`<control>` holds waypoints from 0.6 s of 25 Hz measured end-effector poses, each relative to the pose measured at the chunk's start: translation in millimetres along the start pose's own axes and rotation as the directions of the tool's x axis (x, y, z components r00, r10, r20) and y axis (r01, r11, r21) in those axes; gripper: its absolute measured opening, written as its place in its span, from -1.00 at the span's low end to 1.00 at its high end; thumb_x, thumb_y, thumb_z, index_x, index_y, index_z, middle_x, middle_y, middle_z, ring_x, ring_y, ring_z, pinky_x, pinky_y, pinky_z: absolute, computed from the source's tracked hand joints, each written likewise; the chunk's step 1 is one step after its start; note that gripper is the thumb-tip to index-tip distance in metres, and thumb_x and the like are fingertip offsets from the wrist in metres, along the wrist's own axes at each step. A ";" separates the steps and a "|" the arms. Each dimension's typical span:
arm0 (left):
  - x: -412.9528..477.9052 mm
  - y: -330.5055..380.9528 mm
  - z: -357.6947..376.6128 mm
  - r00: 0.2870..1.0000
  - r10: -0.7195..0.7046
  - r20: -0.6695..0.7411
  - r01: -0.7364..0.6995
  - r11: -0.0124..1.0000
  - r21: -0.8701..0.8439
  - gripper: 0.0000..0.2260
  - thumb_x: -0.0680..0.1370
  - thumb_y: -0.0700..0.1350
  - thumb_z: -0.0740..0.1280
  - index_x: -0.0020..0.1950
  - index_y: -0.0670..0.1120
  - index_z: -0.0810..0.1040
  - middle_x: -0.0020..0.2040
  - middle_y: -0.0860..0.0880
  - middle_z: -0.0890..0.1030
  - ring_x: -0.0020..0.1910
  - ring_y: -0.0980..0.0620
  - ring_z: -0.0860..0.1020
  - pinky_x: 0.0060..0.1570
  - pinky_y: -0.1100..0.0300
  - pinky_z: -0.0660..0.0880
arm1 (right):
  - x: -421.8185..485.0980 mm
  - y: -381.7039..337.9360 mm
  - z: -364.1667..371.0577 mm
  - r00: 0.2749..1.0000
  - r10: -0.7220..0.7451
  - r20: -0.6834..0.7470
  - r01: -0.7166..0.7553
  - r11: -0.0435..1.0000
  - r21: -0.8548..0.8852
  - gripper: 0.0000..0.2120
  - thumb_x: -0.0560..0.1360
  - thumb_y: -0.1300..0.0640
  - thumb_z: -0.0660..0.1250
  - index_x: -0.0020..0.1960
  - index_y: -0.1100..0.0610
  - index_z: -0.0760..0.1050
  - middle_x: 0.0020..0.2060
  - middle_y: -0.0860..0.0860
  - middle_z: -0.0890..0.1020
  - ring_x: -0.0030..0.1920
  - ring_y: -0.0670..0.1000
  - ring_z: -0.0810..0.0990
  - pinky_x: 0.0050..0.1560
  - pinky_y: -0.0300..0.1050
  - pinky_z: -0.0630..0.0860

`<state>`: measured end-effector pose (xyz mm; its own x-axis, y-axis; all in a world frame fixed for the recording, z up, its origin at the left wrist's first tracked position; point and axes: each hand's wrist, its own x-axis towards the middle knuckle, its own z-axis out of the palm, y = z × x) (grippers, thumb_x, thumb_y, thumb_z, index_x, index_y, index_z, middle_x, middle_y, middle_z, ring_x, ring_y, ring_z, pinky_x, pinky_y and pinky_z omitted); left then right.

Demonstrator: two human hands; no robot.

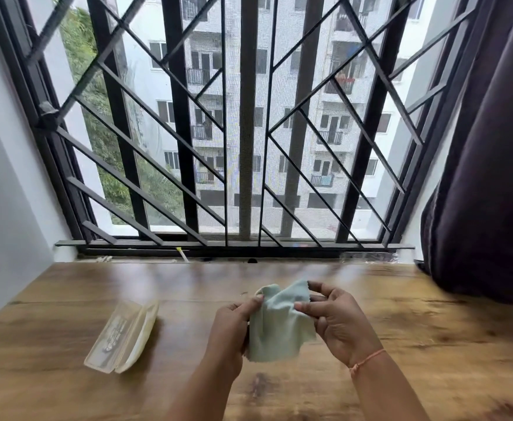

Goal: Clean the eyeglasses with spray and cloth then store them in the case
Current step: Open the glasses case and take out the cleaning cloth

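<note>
Both hands hold a pale green cleaning cloth (279, 323) above the middle of the wooden table (66, 299). My left hand (234, 326) pinches the cloth's left edge between thumb and fingers. My right hand (337, 320) pinches its right side with thumb and fingertips. The cloth is bunched between the hands, and the eyeglasses are mostly hidden in it; only a thin glint of frame (243, 294) shows by the left thumb. A translucent cream eyeglass case (124, 335) lies open on the table to the left of my hands. No spray bottle is in view.
A barred window (249, 132) runs along the far edge of the table. A dark curtain (486, 177) hangs at the right, its hem touching the table's back right corner. A white wall (2, 192) bounds the left side.
</note>
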<state>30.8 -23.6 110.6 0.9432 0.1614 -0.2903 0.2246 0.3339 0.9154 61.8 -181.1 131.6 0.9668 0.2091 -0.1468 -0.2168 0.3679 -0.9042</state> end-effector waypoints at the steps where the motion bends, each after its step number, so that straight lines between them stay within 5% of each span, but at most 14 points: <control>1: -0.1 1.7 -1.0 0.999 0.003 -0.053 -0.004 1.000 -0.015 -0.82 0.51 -0.11 0.34 -0.20 -0.19 0.63 -0.34 -0.09 0.59 -0.44 -0.02 0.52 -0.49 0.31 0.40 | 0.8 -1.2 -1.2 1.000 0.000 0.005 0.000 1.000 0.007 -0.64 0.28 0.63 0.27 -0.01 0.32 0.48 -0.24 0.27 0.65 -0.34 0.12 0.66 -0.37 -0.14 0.61; 6: -3.3 12.2 -10.4 0.992 0.010 -0.130 -0.024 0.994 -0.105 -0.90 0.46 -0.19 0.39 -0.25 -0.17 0.63 -0.38 -0.06 0.57 -0.39 -0.04 0.49 -0.35 0.16 0.44 | 2.0 -7.3 -15.6 1.000 0.010 0.024 -0.011 0.999 0.033 -0.66 0.32 0.63 0.22 -0.01 0.33 0.48 -0.30 0.22 0.67 -0.40 0.11 0.65 -0.43 -0.14 0.60; 10: -7.0 15.7 -9.1 0.994 0.021 -0.106 -0.034 0.992 -0.121 -0.92 0.46 -0.20 0.38 -0.20 -0.19 0.63 -0.34 -0.09 0.54 -0.43 -0.01 0.51 -0.43 0.19 0.50 | -0.7 -8.9 -21.2 0.997 0.058 0.053 -0.064 0.992 0.112 -0.69 0.33 0.57 0.23 0.01 0.33 0.49 -0.31 0.21 0.67 -0.39 0.10 0.65 -0.42 -0.11 0.61; 13: -13.1 33.8 5.0 0.995 0.098 0.020 -0.094 0.983 -0.155 -0.92 0.47 -0.21 0.36 -0.18 -0.19 0.62 -0.33 -0.10 0.59 -0.44 -0.01 0.58 -0.47 0.23 0.53 | -2.1 -19.5 -27.3 0.995 -0.021 0.101 -0.023 0.909 0.417 -0.59 0.12 0.48 0.48 -0.04 0.32 0.58 -0.25 0.21 0.69 -0.30 0.09 0.69 -0.35 -0.07 0.64; 15: -18.1 48.0 19.1 0.973 0.185 0.135 -0.158 0.969 -0.192 -0.93 0.46 -0.23 0.36 -0.17 -0.21 0.62 -0.33 -0.10 0.62 -0.43 -0.03 0.60 -0.48 0.23 0.53 | 1.0 -6.6 -34.0 0.977 -0.070 0.202 -0.077 0.764 0.640 -0.49 0.11 0.42 0.57 0.05 0.35 0.58 -0.05 0.26 0.67 -0.02 0.14 0.67 -0.12 0.05 0.63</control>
<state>29.1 -28.2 165.1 0.9928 0.0934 -0.0751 0.0217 0.4760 0.8792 68.8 -214.1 123.9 0.9325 0.3611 0.0007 -0.3269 0.8451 -0.4230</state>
